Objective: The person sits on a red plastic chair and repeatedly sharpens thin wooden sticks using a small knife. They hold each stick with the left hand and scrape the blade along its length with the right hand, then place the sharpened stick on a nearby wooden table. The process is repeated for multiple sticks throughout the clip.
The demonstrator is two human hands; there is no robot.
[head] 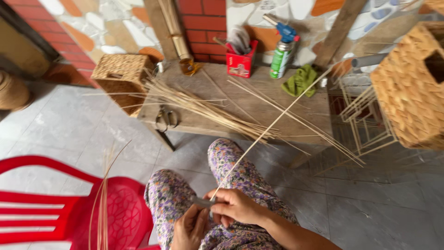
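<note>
**Long pale rattan strip being worked in the lap, bundle still waiting on the bench**

The long pale rattan strip (270,125) runs from the hands at the lower middle of the frame up and to the right, its far end crossing the low weathered wooden bench (296,115) toward the upper right. The right hand (236,207) is closed around the strip's near end, fingers curled tight. The left hand (190,227) grips a small grey metal tool (202,202), apparently a knife, its tip touching the strip just beside the right hand's fingers. Both rest over the knees in purple floral trousers (222,176).

As a judgement, the work is at an early or middle point: only this one strip is in hand, while a loose bundle of straw-coloured rattan strips (203,109) lies fanned across the bench, apparently untouched. A few more thin strips (102,203) lean on the red plastic chair (60,203) at lower left. Finished woven work shows already: a square woven basket (121,74) at upper left and a larger woven box (409,88) at the right edge, with bare stick frames (367,120) beside it still uncovered.
</note>
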